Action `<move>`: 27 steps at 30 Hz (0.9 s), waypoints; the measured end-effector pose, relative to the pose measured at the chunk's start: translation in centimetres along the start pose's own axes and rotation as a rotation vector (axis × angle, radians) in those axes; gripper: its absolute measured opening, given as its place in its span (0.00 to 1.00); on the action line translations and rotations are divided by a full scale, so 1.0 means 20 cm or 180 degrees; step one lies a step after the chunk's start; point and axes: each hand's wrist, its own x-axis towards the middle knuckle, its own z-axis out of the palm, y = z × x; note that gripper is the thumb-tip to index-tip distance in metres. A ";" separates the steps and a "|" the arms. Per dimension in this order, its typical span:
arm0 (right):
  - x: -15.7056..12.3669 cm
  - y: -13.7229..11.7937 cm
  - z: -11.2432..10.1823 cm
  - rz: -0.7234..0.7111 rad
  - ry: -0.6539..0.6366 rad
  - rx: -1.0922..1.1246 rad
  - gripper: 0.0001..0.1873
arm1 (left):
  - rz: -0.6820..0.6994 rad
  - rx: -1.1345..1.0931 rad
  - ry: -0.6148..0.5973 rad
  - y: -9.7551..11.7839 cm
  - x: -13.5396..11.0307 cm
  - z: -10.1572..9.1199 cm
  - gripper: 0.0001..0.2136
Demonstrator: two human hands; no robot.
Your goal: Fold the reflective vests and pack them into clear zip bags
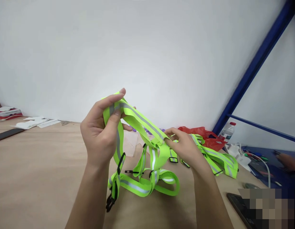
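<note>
A neon-green reflective harness with grey stripes hangs in loops above the brown table. My left hand, raised at centre left, pinches its upper strap between thumb and fingers. From there the strap slants down to my right hand, whose fingers are closed on its other end. A black side-release buckle dangles at the harness's lower left, with a black slider above it. Further green straps of the same kind lie on the table behind and right of my right hand.
The brown table meets a white wall. To the right are a red plastic bag, a water bottle, cables, a dark phone-like device and a blue frame. White papers and a red-white box lie left.
</note>
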 end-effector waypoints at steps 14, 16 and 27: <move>-0.03 -0.04 -0.09 0.0220 -0.0621 0.1930 0.24 | -0.0232 0.0161 0.0269 -0.04 0.04 -0.07 0.09; -0.03 -0.01 -0.08 0.0260 -0.0419 0.2140 0.24 | -0.0328 0.0117 0.0214 -0.06 0.04 -0.07 0.09; 0.00 -0.05 0.00 0.0431 0.0450 0.3532 0.17 | -0.1453 0.0617 -0.0924 -0.13 0.07 -0.12 0.14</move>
